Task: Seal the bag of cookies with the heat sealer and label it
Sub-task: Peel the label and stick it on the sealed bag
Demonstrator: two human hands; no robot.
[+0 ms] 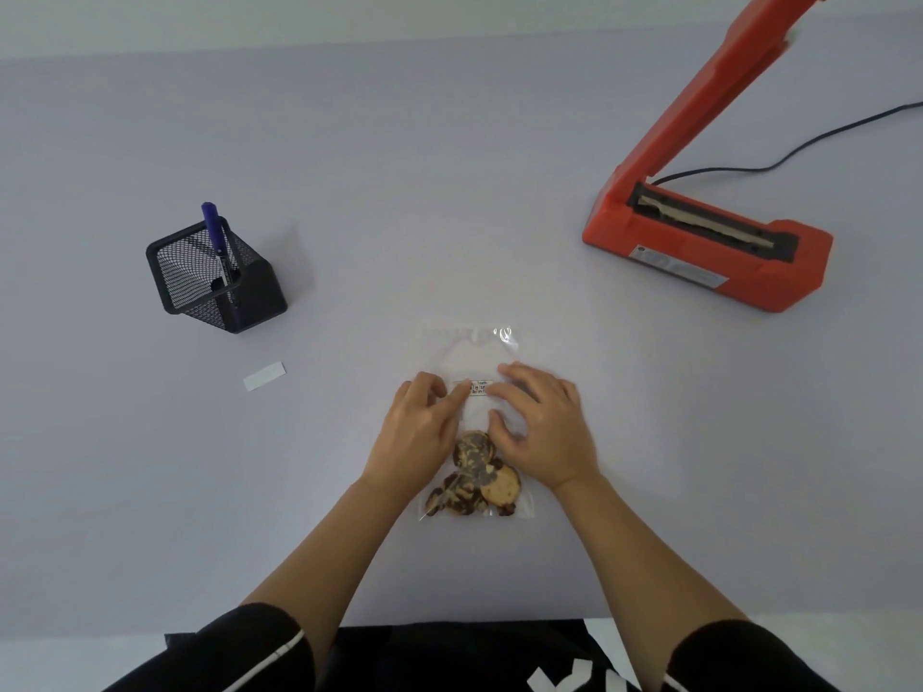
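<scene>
Since the containers are the easy bit: the clear bag lies flat on the counter, centred in front of the person. The cookies are all bunched at its near end and the far half is flat, see-through plastic. Over on the left, a black mesh pen cup holds one blue pen, leaning and sticking out the top.

The bag's long axis runs straight away from the person, cookie end toward them, top end pointing at the far side of the counter. A small white label with writing too small to read sits crosswise about halfway up it. The left hand rests on the bag's left side, forefinger laid on the label's left end, other fingers loosely bent. The right hand is spread flat, fingertips pressing the label's right end, thumb down on the plastic just past the cookies. Neither is pinching anything.

The orange heat sealer sits far right, well apart from the bag, arm tipped up, black cord trailing off right. A little white strip lies near the cup. There's plenty of bare counter between bag and cup, between bag and sealer, and beyond the bag's top edge. The cookie end is fairly near the counter's front edge.
</scene>
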